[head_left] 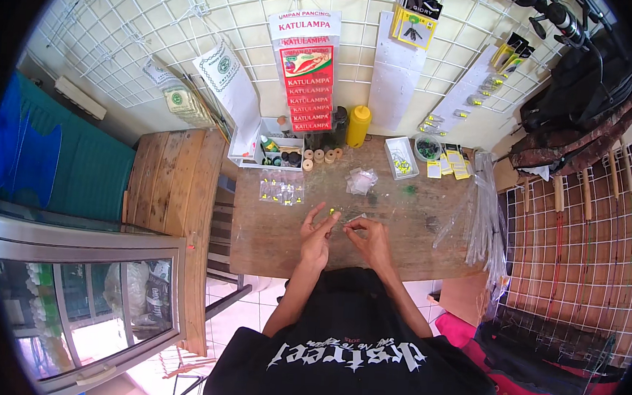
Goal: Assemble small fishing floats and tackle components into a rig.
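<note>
My left hand (316,239) is over the front part of the wooden table, with a small yellow-green piece (332,211) at its thumb and fingertips. Close by on the right, my right hand (371,241) pinches what looks like the edge of a small clear plastic bag (358,217). Beyond the hands lies a loose pile of small clear bags (361,181). Filled packets with yellow-green pieces (282,188) lie in rows farther left. At the back right, a white open box (403,159) holds several more such pieces.
The wooden table (430,226) carries a white tray (244,160) of bottles, cork rings (319,155), a yellow bottle (359,126), a round tub (428,148) and yellow cards (451,164). Long clear plastic sleeves (483,215) hang over its right side. White wire grid (240,19) stands behind.
</note>
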The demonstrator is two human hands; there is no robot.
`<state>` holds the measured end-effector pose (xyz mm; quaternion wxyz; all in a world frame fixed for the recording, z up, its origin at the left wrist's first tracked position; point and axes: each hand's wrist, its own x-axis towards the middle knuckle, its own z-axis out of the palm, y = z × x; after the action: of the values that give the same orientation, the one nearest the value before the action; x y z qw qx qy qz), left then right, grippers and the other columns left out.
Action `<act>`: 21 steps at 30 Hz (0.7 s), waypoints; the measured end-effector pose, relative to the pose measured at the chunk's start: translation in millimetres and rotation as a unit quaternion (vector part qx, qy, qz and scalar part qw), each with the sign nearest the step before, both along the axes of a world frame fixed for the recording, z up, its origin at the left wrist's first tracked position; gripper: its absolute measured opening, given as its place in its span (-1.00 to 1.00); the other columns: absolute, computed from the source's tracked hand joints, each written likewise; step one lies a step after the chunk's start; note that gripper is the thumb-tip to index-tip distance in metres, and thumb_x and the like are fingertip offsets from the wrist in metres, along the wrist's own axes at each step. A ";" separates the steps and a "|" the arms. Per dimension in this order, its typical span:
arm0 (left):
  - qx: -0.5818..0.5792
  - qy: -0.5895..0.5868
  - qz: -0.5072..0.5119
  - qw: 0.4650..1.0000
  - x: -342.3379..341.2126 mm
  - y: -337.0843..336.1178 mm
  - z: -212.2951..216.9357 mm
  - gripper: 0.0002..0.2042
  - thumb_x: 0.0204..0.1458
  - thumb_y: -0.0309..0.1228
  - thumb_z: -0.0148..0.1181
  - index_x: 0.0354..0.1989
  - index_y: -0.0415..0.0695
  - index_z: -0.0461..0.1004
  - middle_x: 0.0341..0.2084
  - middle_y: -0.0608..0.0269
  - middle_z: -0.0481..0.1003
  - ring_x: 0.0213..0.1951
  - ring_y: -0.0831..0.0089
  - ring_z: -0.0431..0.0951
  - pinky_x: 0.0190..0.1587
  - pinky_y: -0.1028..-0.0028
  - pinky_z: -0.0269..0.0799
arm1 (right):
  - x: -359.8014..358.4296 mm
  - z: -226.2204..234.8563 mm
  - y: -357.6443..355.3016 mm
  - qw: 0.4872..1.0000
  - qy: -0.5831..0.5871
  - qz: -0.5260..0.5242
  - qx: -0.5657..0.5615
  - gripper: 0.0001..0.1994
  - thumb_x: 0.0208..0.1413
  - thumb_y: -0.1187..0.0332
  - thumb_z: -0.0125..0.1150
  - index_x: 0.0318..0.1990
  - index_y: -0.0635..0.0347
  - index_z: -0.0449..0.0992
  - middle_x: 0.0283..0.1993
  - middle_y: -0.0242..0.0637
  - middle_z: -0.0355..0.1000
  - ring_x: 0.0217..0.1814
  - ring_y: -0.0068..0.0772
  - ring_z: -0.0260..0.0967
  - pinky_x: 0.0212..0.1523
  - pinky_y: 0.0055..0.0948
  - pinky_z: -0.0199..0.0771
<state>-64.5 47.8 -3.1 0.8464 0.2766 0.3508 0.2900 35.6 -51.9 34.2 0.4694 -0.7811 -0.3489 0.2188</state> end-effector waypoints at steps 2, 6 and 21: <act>-0.006 -0.002 0.005 1.000 1.3 1.6 2.3 -0.50 -0.09 -0.54 0.34 0.05 -0.15 0.28 -0.40 0.32 0.55 -0.38 0.72 0.43 -0.39 0.67 0.14 | 2.7 -1.2 -2.7 1.000 0.002 -0.004 -0.005 -0.85 -0.10 0.44 0.32 -0.36 0.31 0.58 -0.36 -0.14 0.54 -0.30 -0.29 0.52 -0.21 -0.39 0.45; 0.016 -0.003 0.008 1.000 3.7 2.1 7.4 -0.49 -0.14 -0.62 0.34 0.02 -0.19 0.27 -0.46 0.28 0.55 -0.37 0.65 0.49 -0.25 0.64 0.28 | 4.5 -3.3 -4.7 1.000 0.026 -0.012 0.012 -0.88 -0.12 0.45 0.31 -0.40 0.30 0.57 -0.40 -0.14 0.53 -0.31 -0.19 0.49 -0.21 -0.30 0.42; 0.132 0.045 0.043 0.989 3.5 9.1 18.4 -0.46 -0.17 -0.67 0.34 0.03 -0.18 0.26 -0.55 0.33 0.50 -0.42 0.67 0.46 -0.20 0.60 0.33 | 6.5 5.1 -8.3 0.998 0.066 -0.015 0.018 -0.87 -0.10 0.45 0.34 -0.39 0.30 0.56 -0.36 -0.14 0.54 -0.29 -0.32 0.52 -0.22 -0.39 0.45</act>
<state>-61.0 56.9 15.3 0.7725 0.3836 0.3586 0.3571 42.1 -60.2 39.3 0.5090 -0.7612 -0.3094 0.2564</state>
